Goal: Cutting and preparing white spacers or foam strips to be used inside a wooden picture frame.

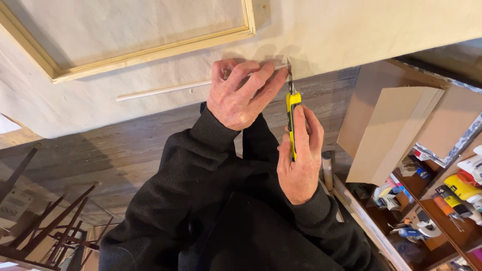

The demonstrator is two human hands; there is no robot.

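My right hand (300, 159) grips a yellow utility knife (291, 116), its blade tip touching the end of a thin pale wooden strip (160, 90) that lies on a cream cloth-covered surface (351, 30). My left hand (241, 93) presses flat on the strip right beside the blade, fingers spread over it. Both arms wear black sleeves. A light wooden frame (150, 52) with canvas inside lies just beyond the strip.
Flat cardboard pieces (391, 130) lean at the right. Below them a wooden shelf (432, 221) holds tape rolls, a yellow tool and small items. Dark wooden floorboards (100, 155) run under me, with dark thin wooden bars (50, 226) at lower left.
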